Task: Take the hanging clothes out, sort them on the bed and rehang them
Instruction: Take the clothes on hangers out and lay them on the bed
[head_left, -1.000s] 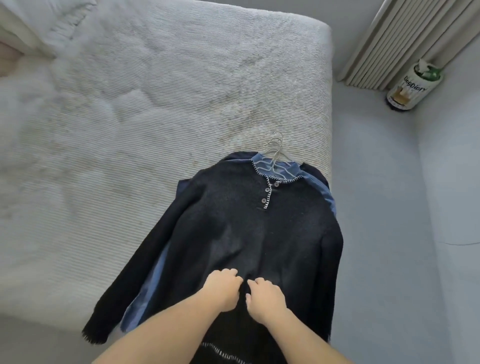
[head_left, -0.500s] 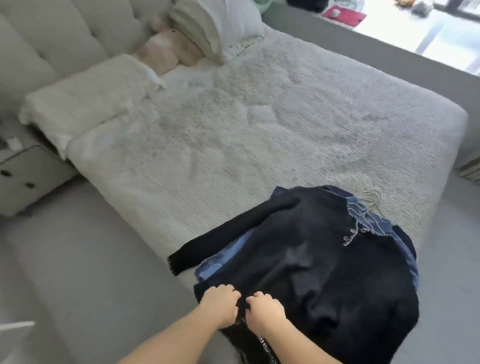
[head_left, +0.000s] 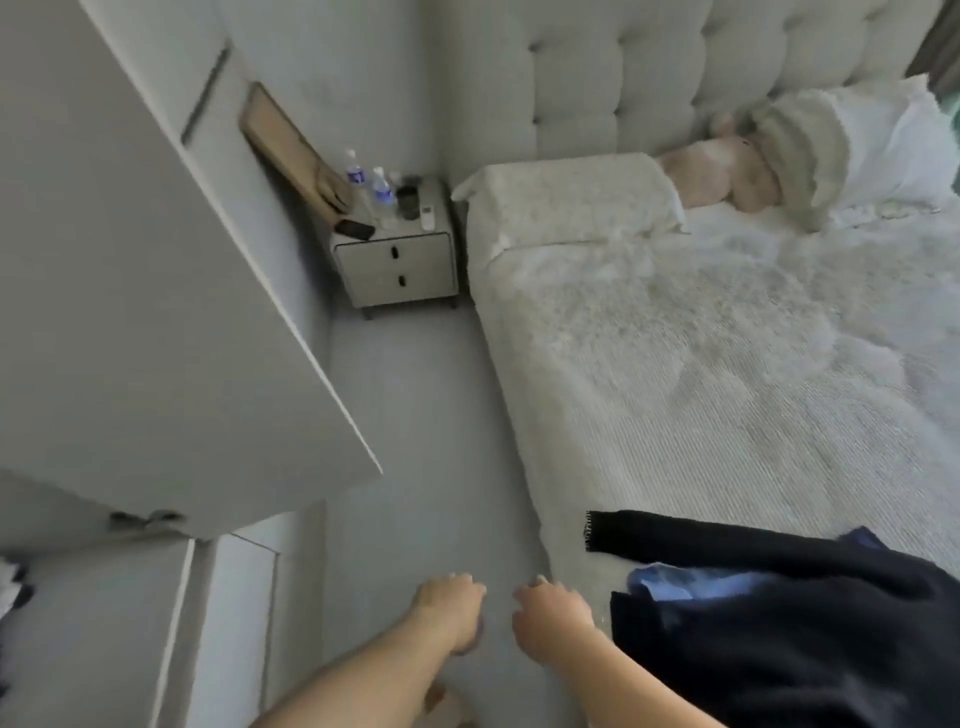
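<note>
Neither hand holds anything: the left hand (head_left: 449, 605) and the right hand (head_left: 553, 618) hang side by side over the grey floor (head_left: 426, 415) at the near edge of the scene, fingers loosely curled and relaxed, a small gap between the two. Both forearms are bare.

Just to the right of the right hand, close but not touching it, lies the pile of clothes on the near corner of the bed (head_left: 675, 389). Two garments can be made out: one dark knitted top (head_left: 779, 623), navy or black, soft and matte, with one long sleeve stretched left and ending in a pale stitched cuff; and one lighter blue garment (head_left: 670, 582) peeking out beneath it at the left edge. Whether more lie underneath cannot be told.

The bed wears a pale, finely ribbed cover with a fluffy patch toward the far end, backed by one tufted, button-padded headboard (head_left: 649, 67). Several pillows sit at the far right, their edges blurred.

At far left stands one boxy nightstand (head_left: 397, 265) with two drawers, carrying two small water bottles (head_left: 382, 189) and some dark items too blurred to name. One flat white cupboard door (head_left: 156, 312) stands open on the left.
</note>
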